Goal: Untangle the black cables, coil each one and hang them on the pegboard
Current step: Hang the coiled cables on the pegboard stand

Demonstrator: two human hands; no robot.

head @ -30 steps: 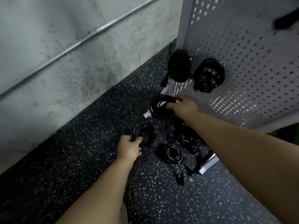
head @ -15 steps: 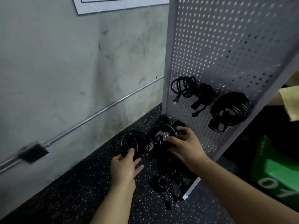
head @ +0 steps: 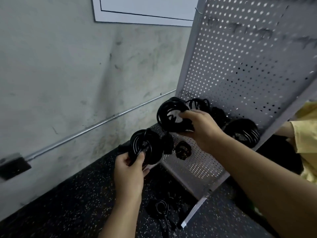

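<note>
My left hand (head: 129,170) grips a coiled black cable (head: 145,148) held up in front of the pegboard's lower left corner. My right hand (head: 200,127) grips a second, larger black coil (head: 169,114) higher up, close to the grey pegboard (head: 240,66). Three coils hang on the board: a thin one (head: 199,103) just behind my right hand, a big one (head: 243,133) to the right, and a small one (head: 183,150) lower down. More black cables (head: 163,208) lie on the floor by the board's foot.
A concrete wall (head: 68,74) with a metal conduit (head: 96,124) and a dark box (head: 13,166) runs along the left. The floor (head: 77,200) is dark and speckled. A person in a yellow sleeve (head: 307,131) stands behind the pegboard at the right edge.
Both hands have lifted their coils off the floor and raised them toward the pegboard. My view has tilted up, showing more of the board and wall.
</note>
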